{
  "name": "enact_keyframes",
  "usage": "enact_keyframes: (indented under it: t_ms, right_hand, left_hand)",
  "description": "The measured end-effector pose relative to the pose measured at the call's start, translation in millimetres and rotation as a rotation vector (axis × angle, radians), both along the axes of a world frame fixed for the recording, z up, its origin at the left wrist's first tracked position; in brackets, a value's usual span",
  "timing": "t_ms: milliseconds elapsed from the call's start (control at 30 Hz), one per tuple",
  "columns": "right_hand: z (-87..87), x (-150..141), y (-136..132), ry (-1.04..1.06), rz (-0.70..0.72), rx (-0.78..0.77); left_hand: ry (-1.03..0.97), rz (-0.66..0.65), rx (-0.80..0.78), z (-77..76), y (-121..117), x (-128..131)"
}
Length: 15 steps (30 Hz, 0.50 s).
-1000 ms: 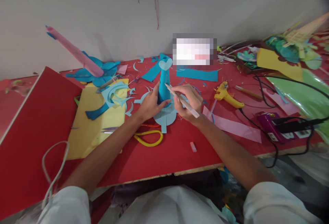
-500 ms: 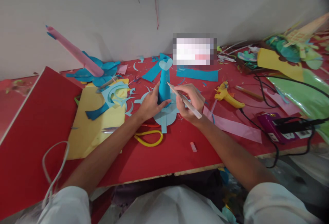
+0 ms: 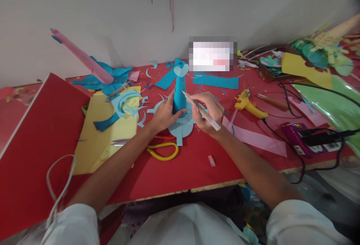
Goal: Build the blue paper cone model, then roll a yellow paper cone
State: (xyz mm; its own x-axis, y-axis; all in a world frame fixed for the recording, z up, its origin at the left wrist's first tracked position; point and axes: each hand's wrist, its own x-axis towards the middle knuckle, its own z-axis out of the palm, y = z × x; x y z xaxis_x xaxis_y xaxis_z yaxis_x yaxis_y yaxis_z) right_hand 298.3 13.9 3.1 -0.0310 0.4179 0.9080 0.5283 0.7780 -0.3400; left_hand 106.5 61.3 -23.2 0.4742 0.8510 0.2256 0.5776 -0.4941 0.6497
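Note:
My left hand [image 3: 164,114] wraps around the lower part of an upright blue paper tube [image 3: 180,91]. A pale blue paper heart [image 3: 181,70] sits at the tube's top. Beneath the tube spreads a pale blue paper base [image 3: 184,129] with rounded lobes and strips, partly hidden by both hands. Pinched in my right hand [image 3: 209,110] is a slim whitish pen [image 3: 206,117], its tip at or very near the tube's right side. Whether the tip touches is too small to tell. Scissors [image 3: 165,158] with yellow handles lie below my left wrist, partly covered by that forearm.
A yellow glue gun [image 3: 249,104] lies right of my right hand, its cord running to a purple power box [image 3: 306,140]. Yellow sheets [image 3: 104,155] and a red board [image 3: 42,144] are leftward. A pink tube [image 3: 84,57] on blue petals stands behind. Paper scraps litter the table.
My right hand and the pen have shifted slightly to the right, mostly during the first half second. My left hand and the blue tube have stayed in place.

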Motion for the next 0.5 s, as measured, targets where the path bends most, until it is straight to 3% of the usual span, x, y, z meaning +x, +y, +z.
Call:
enact_keyframes:
  t_ms: [167, 500]
  right_hand:
    - [-1.0, 0.2, 0.3, 0.006, -0.053, -0.025]
    - [-1.0, 0.5, 0.5, -0.002, -0.017, 0.022]
  left_hand:
    - [0.002, 0.009, 0.008, -0.2, 0.6, 0.3]
    - [0.001, 0.005, 0.013, 0.0, -0.1, -0.1]
